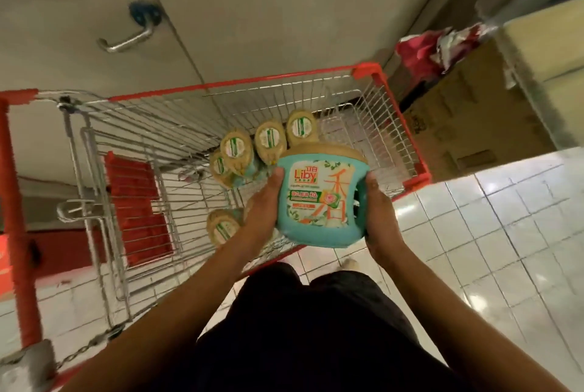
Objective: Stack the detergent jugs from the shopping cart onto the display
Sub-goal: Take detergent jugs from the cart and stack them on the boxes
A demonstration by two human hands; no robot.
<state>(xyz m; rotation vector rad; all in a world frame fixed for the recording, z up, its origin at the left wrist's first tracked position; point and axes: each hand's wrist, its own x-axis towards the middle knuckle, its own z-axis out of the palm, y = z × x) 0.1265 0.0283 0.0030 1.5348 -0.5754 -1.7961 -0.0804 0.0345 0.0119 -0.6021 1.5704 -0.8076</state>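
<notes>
Above the red-rimmed wire shopping cart (234,85), a teal plastic detergent jug (319,202) with a tan cap is held lifted between left hand (262,206) and right hand (379,217), fingers curled round its sides; carriage to the unseen display is judged next.

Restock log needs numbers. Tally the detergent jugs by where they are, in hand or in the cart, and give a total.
Held jug: 1
Jugs in the shopping cart: 5, counted by their tan caps
Total: 6 in view; any behind the held jug are hidden.
</notes>
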